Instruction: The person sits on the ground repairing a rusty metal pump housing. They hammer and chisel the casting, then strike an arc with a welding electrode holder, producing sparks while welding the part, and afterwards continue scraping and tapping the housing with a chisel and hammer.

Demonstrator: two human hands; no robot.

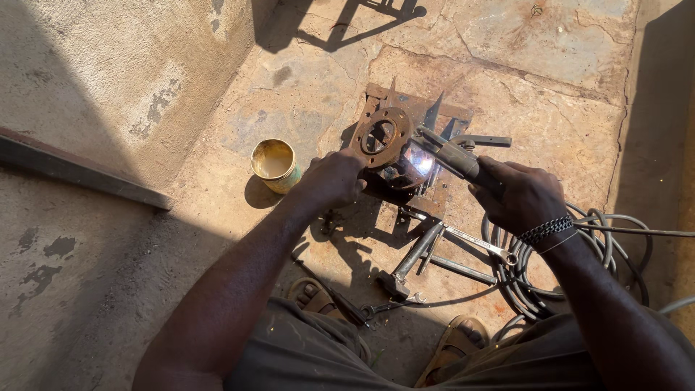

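Rusty flange ring steadied by left hand, fingers curled against it; right hand fisted round welding electrode holder, arm bent inward

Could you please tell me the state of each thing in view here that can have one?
Left hand: closed on the workpiece's edge.
Right hand: gripping the electrode holder.
Electrode holder: tip at the workpiece, arc lit.
Rusty round flange: tilted up on the metal workpiece.
Tin can: upright, open, pale liquid inside.
Cable: coiled on the ground.
Spanner: lying flat, untouched.
Hammer: lying flat, untouched.
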